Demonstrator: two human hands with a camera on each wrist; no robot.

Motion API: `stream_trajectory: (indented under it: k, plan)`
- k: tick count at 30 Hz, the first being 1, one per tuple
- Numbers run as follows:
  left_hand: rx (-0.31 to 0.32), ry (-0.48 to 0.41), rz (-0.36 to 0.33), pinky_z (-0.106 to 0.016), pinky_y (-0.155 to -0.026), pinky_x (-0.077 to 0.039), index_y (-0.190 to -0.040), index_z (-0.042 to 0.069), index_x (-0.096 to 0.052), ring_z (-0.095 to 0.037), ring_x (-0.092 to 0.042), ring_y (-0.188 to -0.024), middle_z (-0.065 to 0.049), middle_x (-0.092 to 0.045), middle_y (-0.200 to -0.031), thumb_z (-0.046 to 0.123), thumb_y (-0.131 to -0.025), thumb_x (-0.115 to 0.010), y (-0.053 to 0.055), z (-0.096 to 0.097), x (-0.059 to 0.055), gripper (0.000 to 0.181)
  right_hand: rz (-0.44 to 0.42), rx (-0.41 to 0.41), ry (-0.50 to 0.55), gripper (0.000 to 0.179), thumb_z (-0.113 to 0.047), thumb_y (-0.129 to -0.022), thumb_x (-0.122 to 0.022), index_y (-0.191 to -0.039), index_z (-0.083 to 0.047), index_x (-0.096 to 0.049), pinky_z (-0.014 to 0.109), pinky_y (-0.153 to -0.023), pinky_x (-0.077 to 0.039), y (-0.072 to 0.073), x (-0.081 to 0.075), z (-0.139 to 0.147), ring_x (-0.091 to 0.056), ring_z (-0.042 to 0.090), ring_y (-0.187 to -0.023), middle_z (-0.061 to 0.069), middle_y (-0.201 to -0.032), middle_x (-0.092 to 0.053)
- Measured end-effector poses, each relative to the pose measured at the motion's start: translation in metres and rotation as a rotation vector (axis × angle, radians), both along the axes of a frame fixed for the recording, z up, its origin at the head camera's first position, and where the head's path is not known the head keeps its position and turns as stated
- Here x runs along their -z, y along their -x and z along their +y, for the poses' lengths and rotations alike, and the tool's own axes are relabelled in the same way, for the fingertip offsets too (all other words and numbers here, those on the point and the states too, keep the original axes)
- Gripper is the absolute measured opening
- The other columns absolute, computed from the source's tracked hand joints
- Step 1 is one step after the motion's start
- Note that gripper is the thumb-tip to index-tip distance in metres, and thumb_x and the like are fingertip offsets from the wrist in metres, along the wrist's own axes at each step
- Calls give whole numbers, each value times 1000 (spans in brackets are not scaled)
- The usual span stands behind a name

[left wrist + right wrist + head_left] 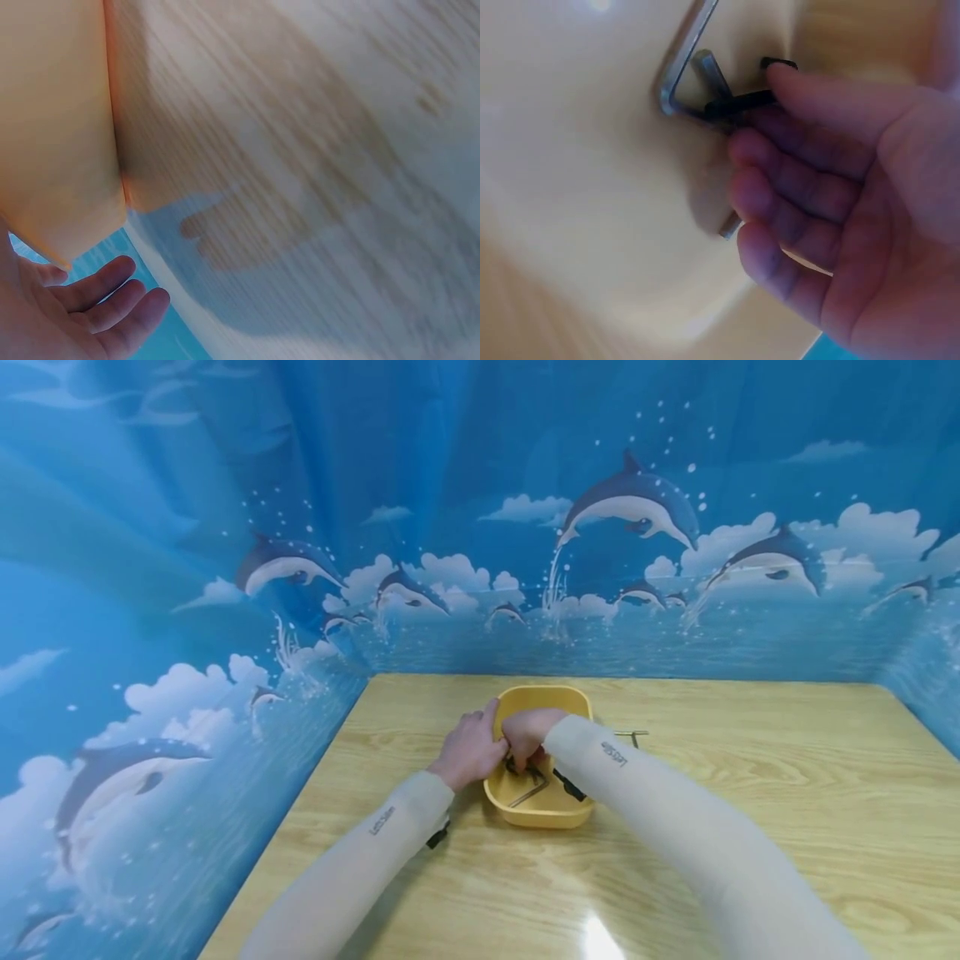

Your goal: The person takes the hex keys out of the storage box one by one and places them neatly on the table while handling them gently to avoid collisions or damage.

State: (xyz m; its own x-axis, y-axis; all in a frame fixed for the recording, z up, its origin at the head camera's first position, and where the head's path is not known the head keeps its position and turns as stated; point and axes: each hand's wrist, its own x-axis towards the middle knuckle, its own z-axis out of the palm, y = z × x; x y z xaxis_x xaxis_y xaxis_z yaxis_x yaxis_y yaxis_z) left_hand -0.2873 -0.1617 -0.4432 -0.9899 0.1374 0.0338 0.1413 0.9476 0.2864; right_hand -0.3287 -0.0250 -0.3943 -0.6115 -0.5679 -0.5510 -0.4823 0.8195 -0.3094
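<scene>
At the left of the bin (538,819), the left hand (468,748) grips it, seemingly for steadiness; inside, the right hand (855,195) pinches a black key (740,103).

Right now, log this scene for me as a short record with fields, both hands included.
Surface: wood-grain table
Container: yellow bin, upright
Left hand: touching the bin's left rim
Right hand: inside the bin, pinching a black rod
Also in bin: silver L-shaped rod
Outside bin: thin metal piece, to its right
Backdrop: blue dolphin-print sheet
Unclear: number of rods under the right hand
</scene>
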Motion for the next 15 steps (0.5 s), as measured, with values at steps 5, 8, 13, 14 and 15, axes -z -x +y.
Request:
stream_trajectory:
  k: [5,8,13,14,15]
  plan:
    - [-1,-7,10,-54,-98,-51,-160,15,-23,-36,-53,-129,-19,-56,-140,39,-95,-49,3,0,0,74,27,-9,-15,8,-8,-86,-77,-85,-8,-70,23,-50,-46,2,1,0,-59,15,-60,8,-75,-69]
    - [-1,-5,5,-53,-99,-51,-161,16,-22,-35,-53,-130,-19,-55,-141,41,-96,-49,3,0,0,74,38,-28,-34,7,-10,-87,-76,-84,-8,-70,23,-46,-42,3,1,1,-56,14,-55,6,-67,-65]
    - [-2,-8,-9,-53,-103,-49,-161,15,-21,-36,-51,-133,-20,-52,-144,42,-99,-50,1,1,-1,74,26,-40,-36,12,-16,-91,-75,-82,-7,-74,23,-44,-38,5,-1,7,-49,12,-49,4,-60,-60]
    - [-2,-10,-12,-53,-104,-48,-161,15,-21,-36,-50,-134,-20,-52,-145,41,-99,-50,0,1,-1,74,23,-42,-30,14,-16,-91,-74,-81,-6,-75,23,-44,-37,5,-2,9,-47,12,-48,3,-59,-59]
    - [-3,-12,-16,-53,-105,-48,-161,14,-21,-37,-50,-134,-21,-52,-145,41,-100,-51,-1,1,-1,74,24,-46,-26,16,-16,-92,-74,-80,-5,-76,24,-44,-37,4,-2,11,-46,12,-47,3,-58,-59]
